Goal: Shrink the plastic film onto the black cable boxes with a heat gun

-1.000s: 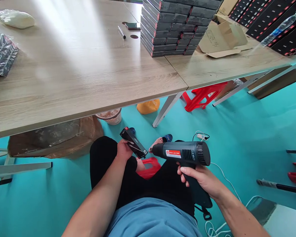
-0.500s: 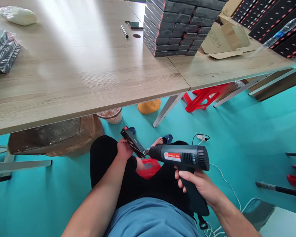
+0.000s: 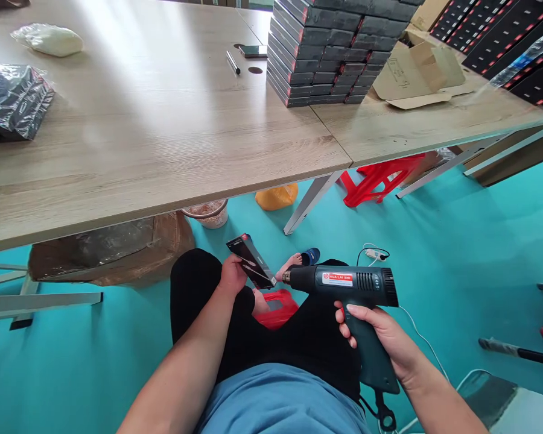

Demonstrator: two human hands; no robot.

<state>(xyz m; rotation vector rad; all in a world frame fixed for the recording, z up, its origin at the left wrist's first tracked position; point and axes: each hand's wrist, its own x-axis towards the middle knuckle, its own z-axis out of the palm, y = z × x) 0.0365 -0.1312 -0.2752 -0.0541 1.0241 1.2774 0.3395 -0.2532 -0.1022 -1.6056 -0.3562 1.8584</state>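
Lightly creased blue top, black trousers, bare forearms, dark blue slipper on one foot.

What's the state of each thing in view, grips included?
Left grip: closed on slim black box
Right grip: closed on heat gun
Slim black box: held, tilted
Heat gun: held, nozzle near slim black box; on/off unclear
Cardboard box: open, flaps spread
Black box stack: standing
Pen: lying on table
Bin: upright

Head-worn camera looks forward, down at hands.
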